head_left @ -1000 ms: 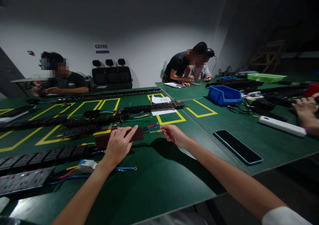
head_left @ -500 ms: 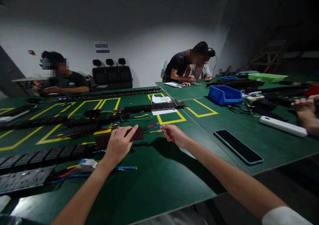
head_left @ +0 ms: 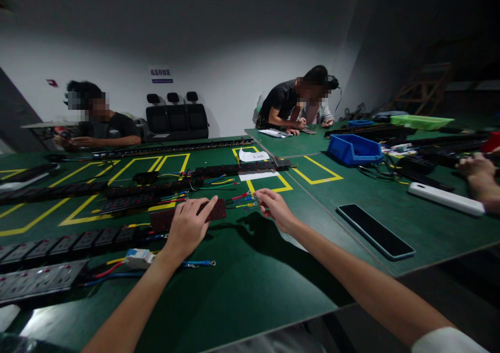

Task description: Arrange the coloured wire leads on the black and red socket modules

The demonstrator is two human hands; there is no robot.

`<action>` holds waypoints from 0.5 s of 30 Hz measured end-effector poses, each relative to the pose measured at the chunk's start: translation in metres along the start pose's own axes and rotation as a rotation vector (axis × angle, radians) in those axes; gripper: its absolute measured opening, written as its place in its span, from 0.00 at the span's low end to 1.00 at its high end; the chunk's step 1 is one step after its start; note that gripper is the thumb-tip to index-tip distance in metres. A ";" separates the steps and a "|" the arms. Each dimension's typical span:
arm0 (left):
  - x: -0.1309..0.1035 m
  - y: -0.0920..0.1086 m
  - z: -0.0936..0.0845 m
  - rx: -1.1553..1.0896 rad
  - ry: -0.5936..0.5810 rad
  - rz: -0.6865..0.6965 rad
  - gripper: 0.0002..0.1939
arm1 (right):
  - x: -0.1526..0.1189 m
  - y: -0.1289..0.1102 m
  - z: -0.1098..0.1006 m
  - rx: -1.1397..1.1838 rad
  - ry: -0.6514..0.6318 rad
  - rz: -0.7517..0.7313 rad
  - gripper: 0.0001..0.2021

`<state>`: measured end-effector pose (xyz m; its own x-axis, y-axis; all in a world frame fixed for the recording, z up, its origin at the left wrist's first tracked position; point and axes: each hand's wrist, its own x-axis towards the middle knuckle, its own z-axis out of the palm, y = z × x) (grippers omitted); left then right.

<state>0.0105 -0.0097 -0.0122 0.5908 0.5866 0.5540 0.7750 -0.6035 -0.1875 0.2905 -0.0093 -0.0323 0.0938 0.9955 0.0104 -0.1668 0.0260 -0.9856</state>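
Holding on here with the left hand (head_left: pixel 189 223), partly spread over the middle of the dark red strip (head_left: pixel 217 211)! Poised with the right hand (head_left: pixel 273 207), slightly open, seemingly empty, just beside the wire ends (head_left: pixel 250 205). Probably light and stiff, on or barely above the green tabletop (head_left: pixel 242 290); best taken by the long edges. Likely bendy at the wires, so best pinched behind the terminals.

Two hands (head_left: pixel 188 227) and one brown panel (head_left: pixel 162 219) at centre, one phone (head_left: pixel 375 230) at right, two blue bins (head_left: pixel 340 152) upper right, three seats (head_left: pixel 177 120) upper left
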 end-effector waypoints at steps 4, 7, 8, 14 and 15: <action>-0.001 -0.001 0.001 0.008 0.004 0.000 0.36 | 0.000 0.000 0.000 0.008 0.005 0.024 0.16; -0.001 -0.001 0.001 0.005 0.000 0.001 0.36 | -0.001 -0.001 0.000 0.013 0.002 0.030 0.15; -0.001 -0.001 0.001 0.004 -0.003 -0.001 0.36 | -0.001 -0.002 0.001 0.014 0.001 0.031 0.15; 0.000 0.000 -0.001 0.008 -0.008 -0.003 0.37 | -0.002 -0.002 0.000 0.013 -0.021 0.044 0.14; 0.000 0.000 -0.001 0.006 -0.008 -0.002 0.37 | -0.002 -0.002 0.000 0.012 -0.026 0.046 0.14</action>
<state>0.0103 -0.0101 -0.0110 0.5910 0.5919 0.5480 0.7775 -0.5990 -0.1915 0.2904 -0.0109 -0.0304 0.0603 0.9977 -0.0303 -0.1822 -0.0189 -0.9831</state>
